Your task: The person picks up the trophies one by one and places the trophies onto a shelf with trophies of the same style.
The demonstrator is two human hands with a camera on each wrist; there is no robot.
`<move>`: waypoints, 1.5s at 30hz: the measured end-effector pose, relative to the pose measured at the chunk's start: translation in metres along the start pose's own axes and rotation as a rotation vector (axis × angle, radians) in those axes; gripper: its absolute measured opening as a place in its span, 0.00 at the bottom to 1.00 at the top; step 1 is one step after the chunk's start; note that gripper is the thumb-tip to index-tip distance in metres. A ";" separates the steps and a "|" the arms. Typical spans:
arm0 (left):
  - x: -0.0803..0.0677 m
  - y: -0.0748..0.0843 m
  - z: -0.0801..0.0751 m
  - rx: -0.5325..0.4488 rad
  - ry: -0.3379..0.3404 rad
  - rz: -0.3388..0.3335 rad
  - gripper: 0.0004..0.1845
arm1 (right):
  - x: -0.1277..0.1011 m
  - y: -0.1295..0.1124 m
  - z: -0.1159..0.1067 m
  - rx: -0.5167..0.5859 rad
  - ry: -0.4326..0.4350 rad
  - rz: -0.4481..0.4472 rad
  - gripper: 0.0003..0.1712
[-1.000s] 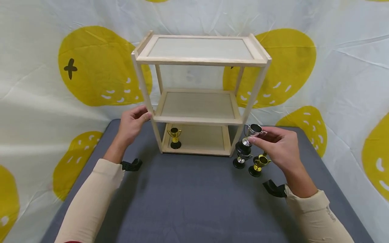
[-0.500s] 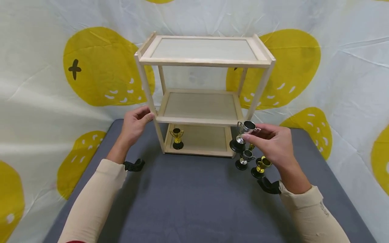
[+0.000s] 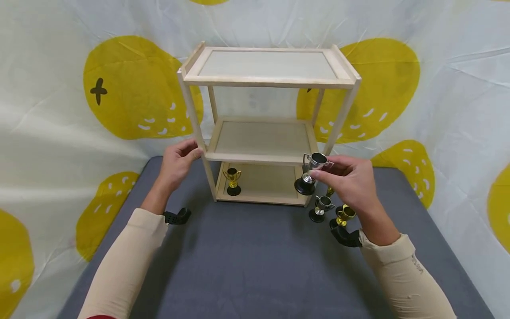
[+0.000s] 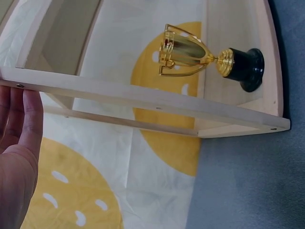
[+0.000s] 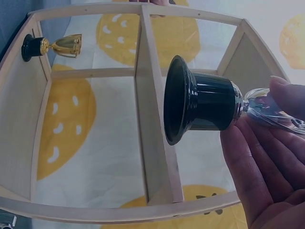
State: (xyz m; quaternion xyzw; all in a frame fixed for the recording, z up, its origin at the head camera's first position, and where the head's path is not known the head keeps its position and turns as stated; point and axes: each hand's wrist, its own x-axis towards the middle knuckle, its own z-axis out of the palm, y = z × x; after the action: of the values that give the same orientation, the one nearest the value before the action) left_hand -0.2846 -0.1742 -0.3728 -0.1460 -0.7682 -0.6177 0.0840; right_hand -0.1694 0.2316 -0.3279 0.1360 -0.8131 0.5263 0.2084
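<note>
A three-tier wooden shelf (image 3: 259, 157) stands at the back of the table. My left hand (image 3: 176, 166) holds its left front post beside the middle tier. Between thumb and fingers, my right hand (image 3: 354, 181) pinches a silver trophy cup (image 3: 318, 160) by its bowl. This trophy, on a black base (image 5: 209, 101), hangs slightly tilted before the right front post, around bottom-tier height. On the bottom tier's left side, a gold trophy (image 3: 233, 176) stands upright. Below my right hand, a smaller silver trophy (image 3: 323, 204) and a gold trophy (image 3: 345, 213) stand on the table.
Another gold trophy (image 3: 330, 191) is mostly hidden behind my right hand. Dark grey cloth (image 3: 255, 257) covers the table. A white curtain (image 3: 255, 22) with yellow fruit shapes hangs close behind the shelf and along both sides.
My right hand has carried the silver trophy leftward, from beside the shelf to in front of its right post. My left hand stays on the left post; the head view shifted slightly.
</note>
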 end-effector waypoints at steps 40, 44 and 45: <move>-0.001 -0.002 -0.002 0.023 -0.004 -0.002 0.20 | 0.031 -0.023 0.024 0.078 -0.074 0.001 0.16; -0.001 -0.002 -0.002 0.030 -0.006 -0.003 0.20 | 0.036 -0.026 0.026 0.078 -0.076 0.003 0.16; -0.001 -0.002 -0.002 0.031 -0.007 -0.002 0.20 | 0.037 -0.027 0.027 0.079 -0.076 0.002 0.16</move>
State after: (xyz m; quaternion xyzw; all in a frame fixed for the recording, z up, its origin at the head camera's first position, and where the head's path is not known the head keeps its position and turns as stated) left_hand -0.2841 -0.1769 -0.3746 -0.1462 -0.7780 -0.6053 0.0828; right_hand -0.1955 0.1962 -0.2984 0.1632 -0.7993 0.5525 0.1711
